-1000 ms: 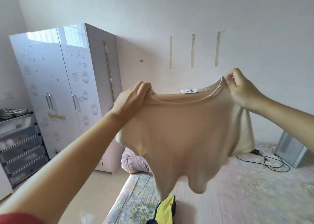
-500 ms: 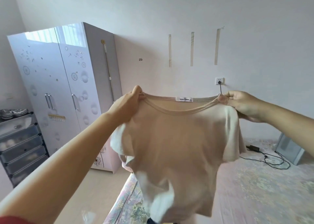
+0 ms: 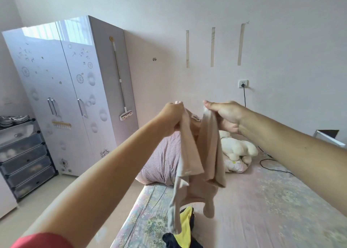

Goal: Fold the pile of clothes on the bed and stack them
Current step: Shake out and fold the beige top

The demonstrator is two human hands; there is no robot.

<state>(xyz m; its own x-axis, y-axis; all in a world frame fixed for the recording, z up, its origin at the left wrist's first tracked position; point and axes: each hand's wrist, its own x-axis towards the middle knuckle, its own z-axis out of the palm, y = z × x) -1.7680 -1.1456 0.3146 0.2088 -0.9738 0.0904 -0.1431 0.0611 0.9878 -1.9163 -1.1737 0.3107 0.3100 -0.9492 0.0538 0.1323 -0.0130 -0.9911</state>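
Note:
I hold a beige T-shirt (image 3: 204, 153) in the air above the bed (image 3: 262, 200). My left hand (image 3: 171, 116) grips its left shoulder and my right hand (image 3: 225, 114) grips the right shoulder. The two hands are close together, so the shirt hangs folded lengthwise in two drooping halves. Its white neck label shows between my hands. Below the shirt, at the bed's near edge, lies a yellow and black garment (image 3: 185, 230), partly cut off by the frame.
A striped pillow (image 3: 163, 161) and a cream plush toy (image 3: 238, 148) lie at the head of the bed. A black cable (image 3: 270, 165) runs across the mattress from the wall socket. A wardrobe (image 3: 71, 97) and drawer unit (image 3: 22, 157) stand at the left.
My hands have come down and moved together, so the shirt that was spread wide now hangs folded lengthwise. The view has tilted down, showing the pillow and plush toy.

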